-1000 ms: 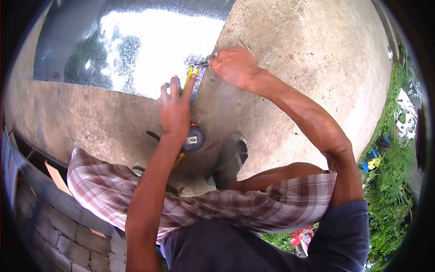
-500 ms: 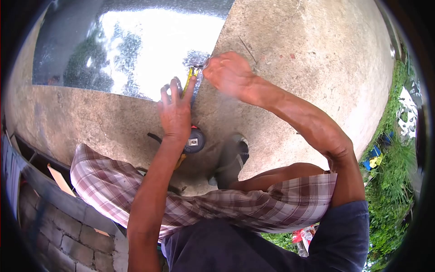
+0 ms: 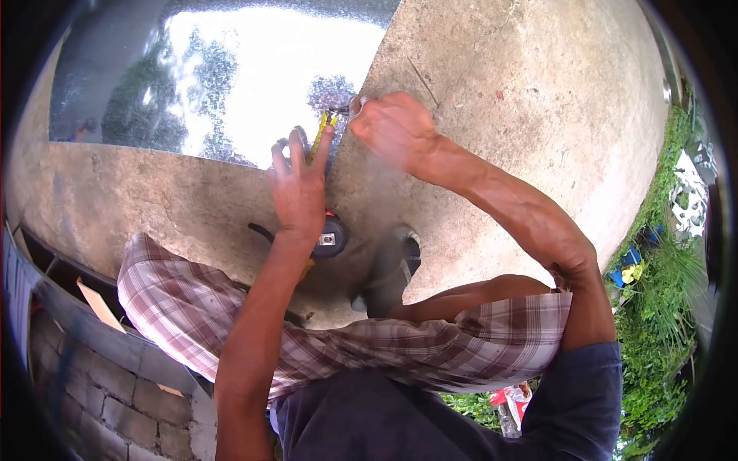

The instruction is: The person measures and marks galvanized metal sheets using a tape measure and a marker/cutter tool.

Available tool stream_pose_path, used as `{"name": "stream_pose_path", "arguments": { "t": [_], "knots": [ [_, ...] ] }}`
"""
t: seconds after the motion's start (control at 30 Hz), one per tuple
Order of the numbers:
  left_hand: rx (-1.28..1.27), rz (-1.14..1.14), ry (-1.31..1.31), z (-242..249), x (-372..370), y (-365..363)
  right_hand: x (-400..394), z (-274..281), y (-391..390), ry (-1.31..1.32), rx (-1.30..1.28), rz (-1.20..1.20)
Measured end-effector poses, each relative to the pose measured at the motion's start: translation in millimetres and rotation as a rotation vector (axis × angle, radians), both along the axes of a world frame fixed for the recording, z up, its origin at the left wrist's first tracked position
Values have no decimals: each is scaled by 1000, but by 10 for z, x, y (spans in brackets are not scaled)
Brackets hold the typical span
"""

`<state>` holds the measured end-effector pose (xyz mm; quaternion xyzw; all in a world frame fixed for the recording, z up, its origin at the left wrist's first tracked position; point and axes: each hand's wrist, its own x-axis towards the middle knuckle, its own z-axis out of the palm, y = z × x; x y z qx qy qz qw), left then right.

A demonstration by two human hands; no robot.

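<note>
A shiny metal sheet [image 3: 192, 84] lies on the concrete floor at the upper left. My left hand [image 3: 298, 180] rests at its lower right corner with fingers spread, pressing the yellow tape blade [image 3: 320, 137] against the sheet. The tape measure's black case [image 3: 329, 237] sits on the floor just below that hand. At the sheet's right edge, my right hand [image 3: 392, 127] is closed around a thin, dark, pointed tool [image 3: 338, 110], whose tip is by the end of the tape. Most of the tool is hidden in the fist.
A thin rod [image 3: 423, 81] lies on the concrete floor [image 3: 530, 115] to the right. My shoe [image 3: 411, 250] is below the hands. Grass [image 3: 661, 330] borders the floor at the right, with a blue and yellow object [image 3: 632, 273]. Block masonry [image 3: 131, 399] is at lower left.
The view has shifted very slightly. My right hand has moved a little to the right and down, still closed on the tool. My left hand stays on the tape.
</note>
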<state>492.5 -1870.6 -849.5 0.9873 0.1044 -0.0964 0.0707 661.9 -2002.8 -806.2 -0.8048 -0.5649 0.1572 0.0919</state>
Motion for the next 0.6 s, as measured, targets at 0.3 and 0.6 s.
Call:
{"name": "stream_pose_path", "arguments": {
  "t": [0.3, 0.6],
  "knots": [
    [11, -8, 6, -44, 12, -47, 10, -122, -64, -7, 106, 29],
    [-52, 8, -22, -105, -36, -31, 138, -254, -101, -50, 120, 85]
  ]
}}
